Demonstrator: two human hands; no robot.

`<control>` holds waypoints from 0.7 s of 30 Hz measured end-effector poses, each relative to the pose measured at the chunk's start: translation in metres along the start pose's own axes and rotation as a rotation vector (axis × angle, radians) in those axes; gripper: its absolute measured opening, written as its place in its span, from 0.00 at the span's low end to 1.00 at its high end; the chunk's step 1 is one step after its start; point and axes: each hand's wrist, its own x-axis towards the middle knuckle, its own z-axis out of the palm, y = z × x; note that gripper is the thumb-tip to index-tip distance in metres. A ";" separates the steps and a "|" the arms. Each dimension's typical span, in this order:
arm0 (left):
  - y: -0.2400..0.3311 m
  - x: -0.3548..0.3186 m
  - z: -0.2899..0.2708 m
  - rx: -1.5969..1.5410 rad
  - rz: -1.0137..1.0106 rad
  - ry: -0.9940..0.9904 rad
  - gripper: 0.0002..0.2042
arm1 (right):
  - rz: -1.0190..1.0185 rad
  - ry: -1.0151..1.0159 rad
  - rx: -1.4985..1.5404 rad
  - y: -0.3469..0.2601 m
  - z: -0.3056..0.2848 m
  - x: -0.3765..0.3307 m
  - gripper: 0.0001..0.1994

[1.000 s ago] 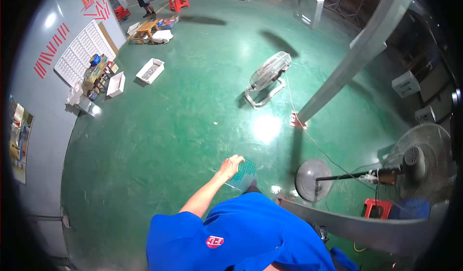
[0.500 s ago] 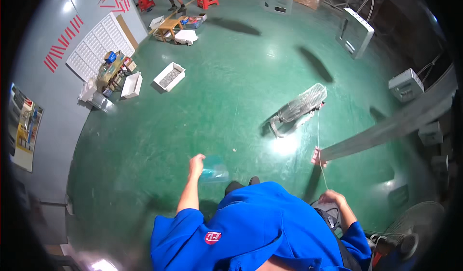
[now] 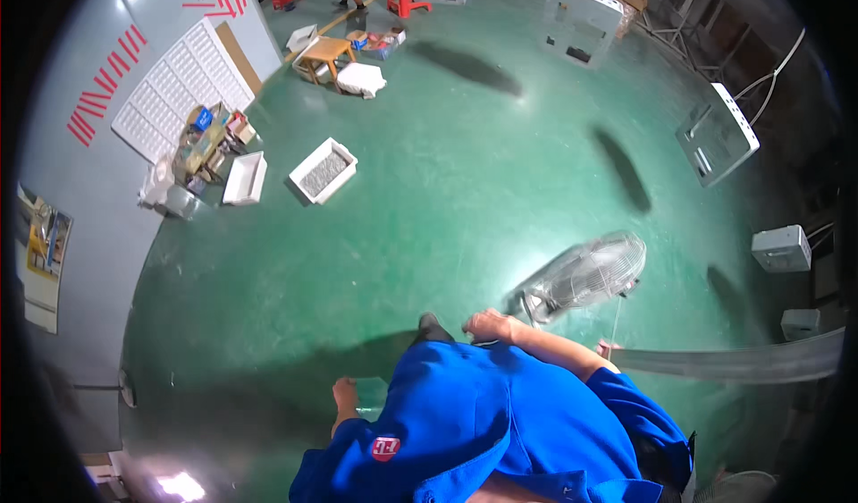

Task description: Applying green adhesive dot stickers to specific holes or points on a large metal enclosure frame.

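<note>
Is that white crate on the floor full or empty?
Filled: the white crate holds a grey mass nearly to its rim. What the contents are cannot be told.

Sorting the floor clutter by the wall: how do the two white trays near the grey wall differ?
The right tray holds a grey, speckled fill; the left tray looks bare and white inside. The right tray is the wider of the two, and it lies out on the open green floor, while the narrower left tray sits closer to the clutter by the wall. Both are white, rectangular, open-topped and rest flat on the floor.
</note>
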 end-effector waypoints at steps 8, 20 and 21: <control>0.296 0.341 -0.062 -0.242 0.315 0.038 0.12 | 0.102 0.087 0.442 0.147 -0.122 0.060 0.18; 0.697 0.513 -0.089 -0.658 0.814 -0.152 0.11 | -0.087 0.608 1.480 0.385 -0.385 0.125 0.33; 0.716 0.527 -0.097 -0.679 0.822 -0.129 0.11 | -0.106 0.530 1.519 0.401 -0.407 0.133 0.32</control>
